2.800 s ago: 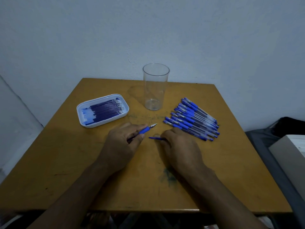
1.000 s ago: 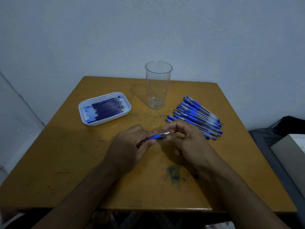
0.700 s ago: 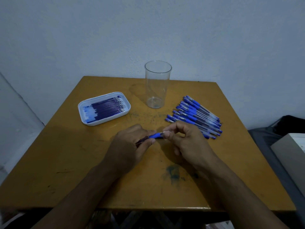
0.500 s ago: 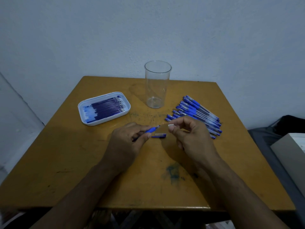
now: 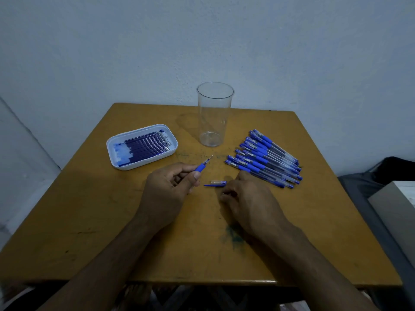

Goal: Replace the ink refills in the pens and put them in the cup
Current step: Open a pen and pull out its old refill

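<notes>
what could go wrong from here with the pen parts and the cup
1. The pen cap lies loose on the table by the right hand; a sweep of that hand could knock it away.
2. The left hand holds the open pen with its bare tip pointing toward the empty cup; reaching past it might tip that tall cup.

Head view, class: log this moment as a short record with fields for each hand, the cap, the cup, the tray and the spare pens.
left hand: grips an uncapped pen, tip pointing toward the cup
right hand: knuckles up on the table, fingers curled; contents hidden
cap: lying on the table between the hands
cup: upright, clear, no pens inside
tray: white, holds refills
spare pens: capped, in a row right of the cup
</notes>
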